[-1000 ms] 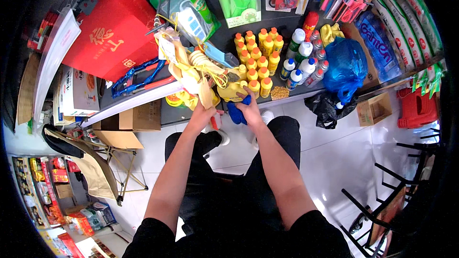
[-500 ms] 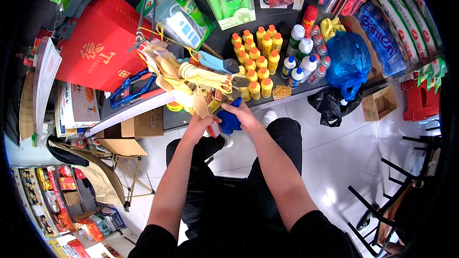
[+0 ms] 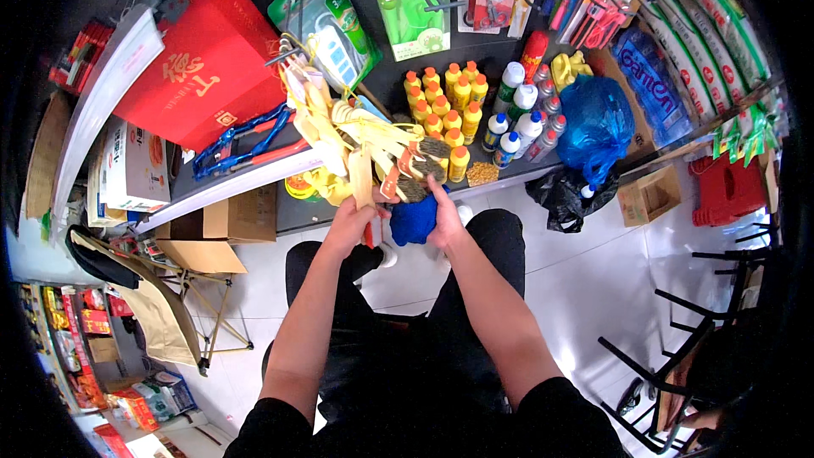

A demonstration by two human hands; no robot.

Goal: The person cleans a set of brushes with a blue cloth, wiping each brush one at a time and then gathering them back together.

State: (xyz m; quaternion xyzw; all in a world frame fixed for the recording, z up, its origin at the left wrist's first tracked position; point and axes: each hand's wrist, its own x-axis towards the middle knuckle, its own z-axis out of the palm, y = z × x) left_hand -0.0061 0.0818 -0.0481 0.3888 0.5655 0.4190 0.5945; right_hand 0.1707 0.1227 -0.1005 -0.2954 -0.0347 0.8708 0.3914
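"What do the hands hold in the head view?"

"The left hand (image 3: 346,227) grips a wooden handle (image 3: 361,176); the right hand (image 3: 446,219) clutches a blue cloth (image 3: 413,222) — both by the shelf's front edge."

"And around?"

"Yellow bottles (image 3: 443,107) crowd the dark shelf (image 3: 387,76) — pale tiled floor (image 3: 585,267) below."

Matt, soft-looking blue cloth (image 3: 413,222) sits in the right grip (image 3: 446,219), rough-bristled brushes (image 3: 414,171) just ahead of it, smooth plastic bottles (image 3: 452,122) farther off, and a glossy blue plastic bag (image 3: 596,114) to its right.
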